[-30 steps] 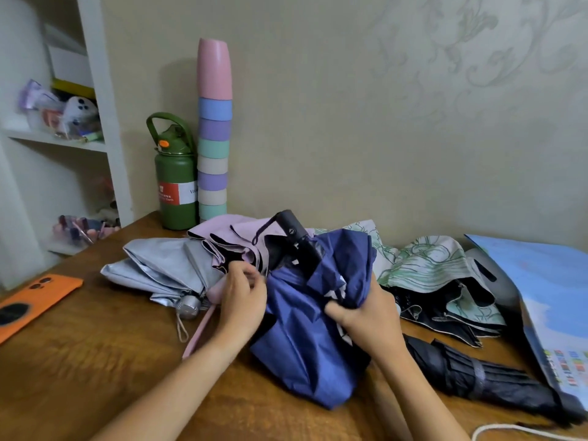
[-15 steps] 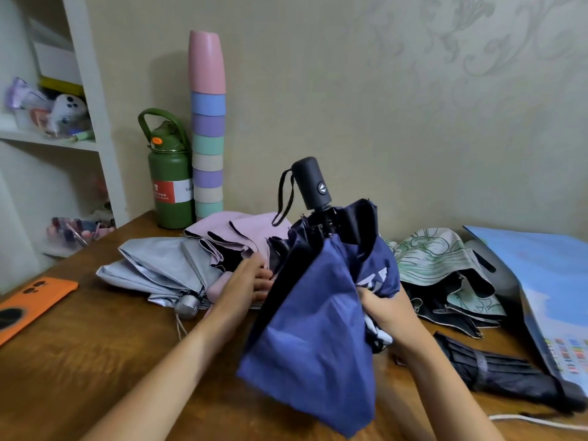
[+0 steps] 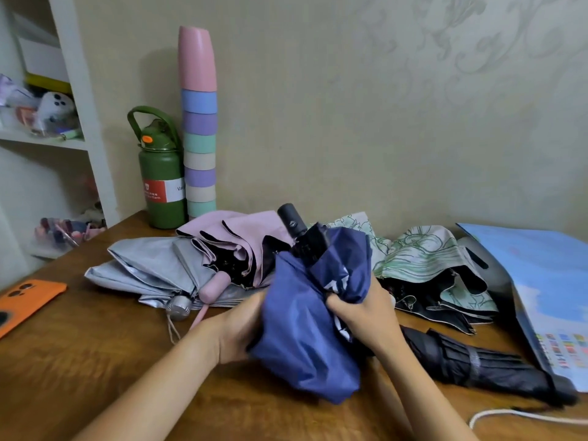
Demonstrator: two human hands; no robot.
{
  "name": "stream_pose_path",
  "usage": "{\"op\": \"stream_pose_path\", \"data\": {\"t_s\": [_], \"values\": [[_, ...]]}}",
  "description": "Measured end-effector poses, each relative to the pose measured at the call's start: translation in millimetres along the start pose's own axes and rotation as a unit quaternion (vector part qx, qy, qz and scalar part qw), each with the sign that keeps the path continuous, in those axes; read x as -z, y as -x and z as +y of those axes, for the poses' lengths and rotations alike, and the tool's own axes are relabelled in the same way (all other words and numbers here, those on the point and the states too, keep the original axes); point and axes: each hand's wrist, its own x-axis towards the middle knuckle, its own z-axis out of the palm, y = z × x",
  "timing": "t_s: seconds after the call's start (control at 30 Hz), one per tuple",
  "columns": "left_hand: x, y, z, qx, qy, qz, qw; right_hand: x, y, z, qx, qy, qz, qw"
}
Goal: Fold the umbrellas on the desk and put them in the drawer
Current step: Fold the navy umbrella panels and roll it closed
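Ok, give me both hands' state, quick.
Left hand: holding the blue umbrella, fingers hidden behind the fabric.
Right hand: gripping the blue umbrella's bunched canopy.

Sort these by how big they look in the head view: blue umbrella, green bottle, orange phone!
1. blue umbrella, though it's nearest the camera
2. green bottle
3. orange phone, partly cut off at the edge

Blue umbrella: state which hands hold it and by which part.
Both hands hold the blue umbrella by its canopy fabric: left hand on one side, right hand bunching the other. Its black handle is free.

Dim, even indoor light; soft shadows; wide-angle edge bending; slight blur.
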Motion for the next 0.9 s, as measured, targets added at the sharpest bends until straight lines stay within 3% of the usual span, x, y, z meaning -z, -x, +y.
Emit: {"op": "stream_pose_path", "data": {"t_s": [0.03,0.13,0.33,0.53,0.7,0.9], "values": [[0.0,-3.1,-1.4,-0.004,-0.019,-0.067,0.998,-1.6,-1.8,2.2,0.012,0.023,-0.011,1.0],[3.4,-10.3,-6.2,0.022,-0.063,-0.131,0.989,-4.3,-3.8,0.0,0.043,0.098,-0.063,0.992],[7.0,-24.5,-14.7,-0.048,-0.033,-0.044,0.997,-12.6,1.1,-7.8,0.091,0.022,-0.054,0.994],[-4.2,-23.7,-13.9,-0.065,0.051,0.007,0.997,-10.0,6.7,-16.3,0.206,-0.074,-0.008,0.976],[-9.7,-26.1,-16.7,-0.058,0.087,-0.011,0.994,-3.5,3.6,-11.2,0.162,-0.143,-0.016,0.976],[1.0,-27.9,-13.1,-0.026,0.067,-0.036,0.997,-13.4,-10.7,16.8,0.135,0.108,-0.137,0.975]]}}
